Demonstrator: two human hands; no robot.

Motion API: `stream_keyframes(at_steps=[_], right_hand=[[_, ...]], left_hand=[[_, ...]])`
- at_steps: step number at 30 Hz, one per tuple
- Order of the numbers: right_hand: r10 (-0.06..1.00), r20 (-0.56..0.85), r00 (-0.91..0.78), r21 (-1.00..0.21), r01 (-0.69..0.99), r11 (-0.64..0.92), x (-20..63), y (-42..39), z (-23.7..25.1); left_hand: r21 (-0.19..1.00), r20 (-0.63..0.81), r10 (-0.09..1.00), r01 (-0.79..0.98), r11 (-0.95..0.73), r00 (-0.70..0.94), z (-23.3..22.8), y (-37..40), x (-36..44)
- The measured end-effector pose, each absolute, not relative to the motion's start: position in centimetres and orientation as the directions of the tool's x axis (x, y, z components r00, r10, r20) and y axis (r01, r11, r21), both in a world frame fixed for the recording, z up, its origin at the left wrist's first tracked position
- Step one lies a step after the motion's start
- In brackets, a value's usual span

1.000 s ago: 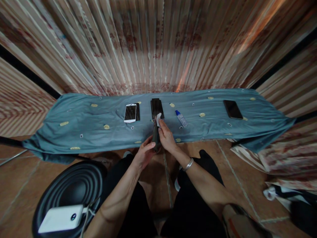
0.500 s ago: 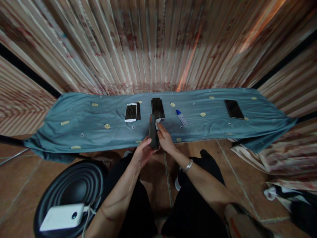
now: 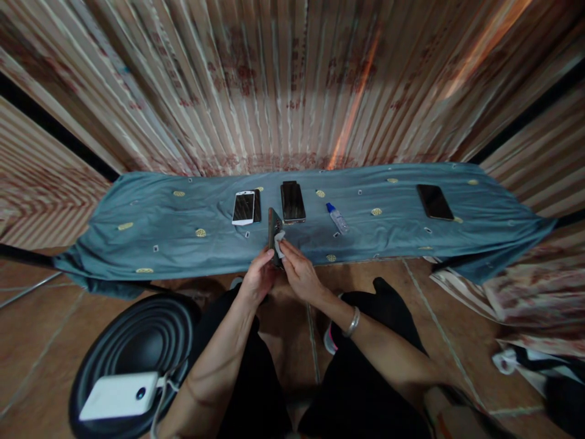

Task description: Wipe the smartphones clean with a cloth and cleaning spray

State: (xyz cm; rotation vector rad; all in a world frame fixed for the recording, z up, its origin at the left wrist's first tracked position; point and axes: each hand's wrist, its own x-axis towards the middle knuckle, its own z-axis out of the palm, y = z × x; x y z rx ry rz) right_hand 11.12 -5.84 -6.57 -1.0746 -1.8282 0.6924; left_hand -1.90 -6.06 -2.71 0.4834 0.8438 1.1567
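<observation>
Left hand (image 3: 259, 277) grips the lower end of a dark phone (image 3: 273, 235), held just over the near edge of the blue cloth (image 3: 159, 225). The phone stands edge-on, long axis running toward 12 o'clock, top tipped away. Right hand (image 3: 299, 274) pinches a white wipe (image 3: 279, 236) against the phone's face. The screen side is hard to make out, and the fingers hide its lower end. At 11 o'clock lies a white phone (image 3: 242, 207), at 1 o'clock a small bottle (image 3: 337, 218).

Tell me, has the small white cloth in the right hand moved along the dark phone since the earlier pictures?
Yes. The white cloth has moved down the held phone, toward the person and farther from the black phone lying on the table.
</observation>
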Motion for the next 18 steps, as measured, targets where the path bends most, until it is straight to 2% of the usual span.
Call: stream_keyframes(at_steps=[5,11,18], right_hand=[[0.873,0.433,-0.226,-0.759,0.431,0.488,11.9,-4.7,-5.6],[0.908,0.400,-0.126,-0.786,0.464,0.410,13.3,-2.1,-5.7],[0.872,0.422,-0.248,-0.775,0.399,0.489,12.9,-3.8,-5.3]], left_hand=[[0.736,-0.311,0.934,-0.578,0.353,0.174,-3.0,-6.6,-0.9],[0.747,-0.354,0.922,-0.545,0.380,0.159,-4.3,-6.7,0.2],[0.779,-0.328,0.941,-0.542,0.316,0.076,-4.4,-6.4,-0.6]])
